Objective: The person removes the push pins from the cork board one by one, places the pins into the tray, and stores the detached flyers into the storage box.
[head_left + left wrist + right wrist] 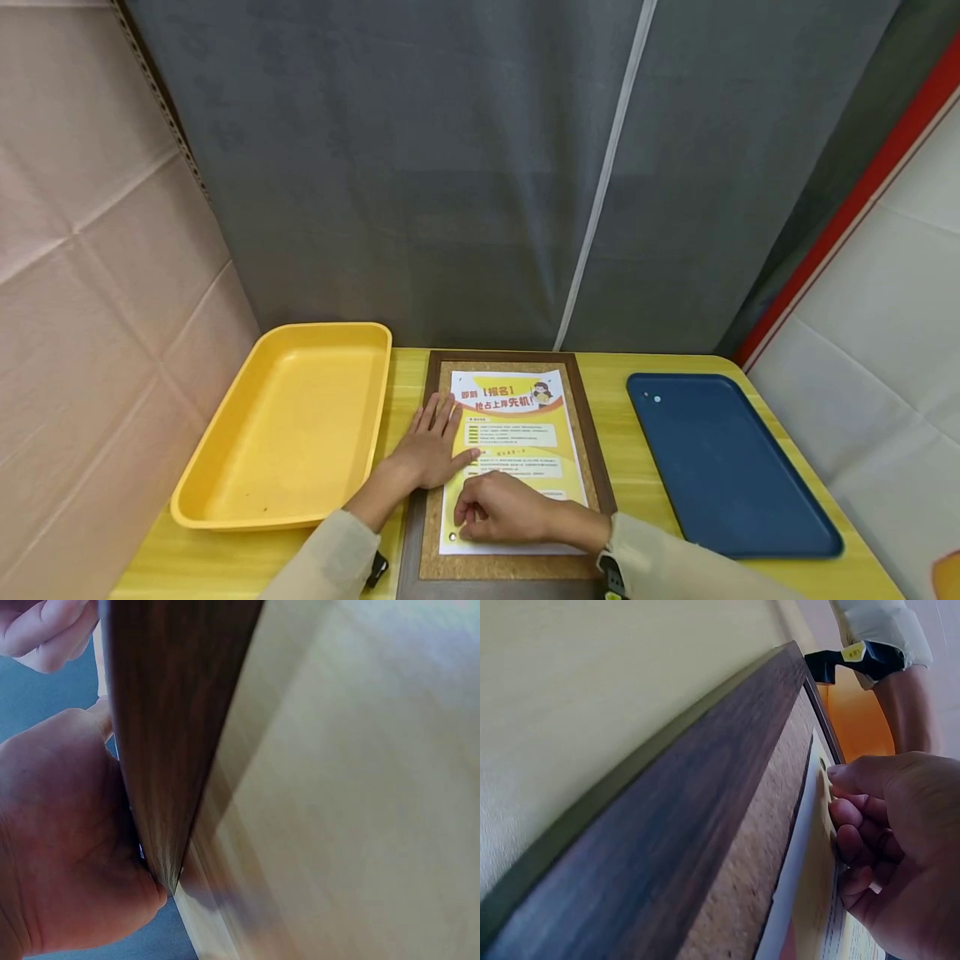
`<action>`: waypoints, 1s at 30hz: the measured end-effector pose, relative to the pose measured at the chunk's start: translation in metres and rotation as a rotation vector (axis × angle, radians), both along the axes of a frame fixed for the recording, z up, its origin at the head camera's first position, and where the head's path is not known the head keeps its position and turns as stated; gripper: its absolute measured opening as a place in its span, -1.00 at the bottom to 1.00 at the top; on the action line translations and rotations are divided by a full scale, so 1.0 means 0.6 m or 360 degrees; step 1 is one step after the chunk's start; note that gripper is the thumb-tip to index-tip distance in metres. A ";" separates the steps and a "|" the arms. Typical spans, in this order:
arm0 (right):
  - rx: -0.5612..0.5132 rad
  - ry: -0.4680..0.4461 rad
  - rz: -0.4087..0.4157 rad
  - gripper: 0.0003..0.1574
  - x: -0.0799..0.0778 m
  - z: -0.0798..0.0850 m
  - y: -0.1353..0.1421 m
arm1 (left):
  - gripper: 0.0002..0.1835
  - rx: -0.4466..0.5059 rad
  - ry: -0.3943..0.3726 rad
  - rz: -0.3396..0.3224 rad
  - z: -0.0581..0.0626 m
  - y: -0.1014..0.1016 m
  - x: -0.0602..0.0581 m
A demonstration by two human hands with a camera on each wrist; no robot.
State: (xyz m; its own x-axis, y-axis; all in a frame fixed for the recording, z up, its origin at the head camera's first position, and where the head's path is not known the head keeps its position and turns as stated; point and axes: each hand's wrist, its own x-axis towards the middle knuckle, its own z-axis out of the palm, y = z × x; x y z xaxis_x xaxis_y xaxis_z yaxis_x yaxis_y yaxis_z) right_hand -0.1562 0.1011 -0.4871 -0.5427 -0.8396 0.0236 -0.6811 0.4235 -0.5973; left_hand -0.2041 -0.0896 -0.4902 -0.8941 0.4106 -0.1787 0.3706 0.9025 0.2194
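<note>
A yellow and white printed poster [517, 467] lies on a cork board [432, 500] with a dark brown wooden frame [596, 442]. My left hand [432, 454] lies flat with spread fingers across the poster's left edge and the frame. Over the poster's lower part is my right hand [506, 508], its fingers curled in. A small round thumbtack [452, 537] sits at the poster's lower left corner. In the right wrist view, the right thumb tip [838, 772] is right beside that tack, and nothing shows between the curled fingers.
On the left of the yellow wood-grain table [408, 383] stands a yellow tray [300, 433]. A dark blue tray [735, 467] lies on the right, with small white pieces [657, 399] near its far left corner. A grey curtain [420, 183] hangs behind.
</note>
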 end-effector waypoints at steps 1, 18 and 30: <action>-0.0001 0.0012 -0.0001 -0.93 0.001 -0.001 -0.001 | -0.04 0.0005 0.0001 0.0000 0.000 0.000 -0.001; -0.0021 0.0177 -0.0087 -0.88 0.021 -0.008 -0.012 | -0.07 0.0014 0.0008 -0.0014 -0.008 0.000 -0.003; -0.0001 0.0149 -0.0108 -0.87 0.022 -0.003 -0.017 | -0.06 0.0026 0.0029 -0.0010 -0.011 -0.001 -0.004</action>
